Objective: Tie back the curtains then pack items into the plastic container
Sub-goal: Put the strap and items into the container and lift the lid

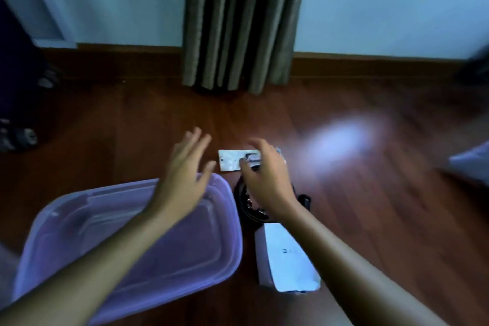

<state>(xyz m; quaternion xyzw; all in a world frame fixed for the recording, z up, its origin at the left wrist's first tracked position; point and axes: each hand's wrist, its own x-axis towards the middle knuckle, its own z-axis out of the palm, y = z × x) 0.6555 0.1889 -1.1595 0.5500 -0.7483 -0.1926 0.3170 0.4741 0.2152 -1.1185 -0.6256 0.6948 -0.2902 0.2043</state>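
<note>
A translucent purple plastic container (pixel 148 259) with its lid on sits on the wooden floor at lower left. My left hand (pixel 185 174) hovers above its far right corner, fingers spread, holding nothing. My right hand (pixel 267 177) reaches over a small flat white packet (pixel 230 160) on the floor, fingers curled and apart, thumb close to the packet's edge; contact is blurred. Under that hand lies a coiled black belt (pixel 246 204). A white box (pixel 285 257) lies beside the container. The gathered olive curtain (pixel 243 21) hangs against the wall ahead.
Brown wooden floor (pixel 370 206) stretches right, with a bright glare patch. A pale cloth or paper edge (pixel 473 164) shows at far right. Dark objects, possibly footwear (pixel 18 137), sit at far left near a dark furniture side.
</note>
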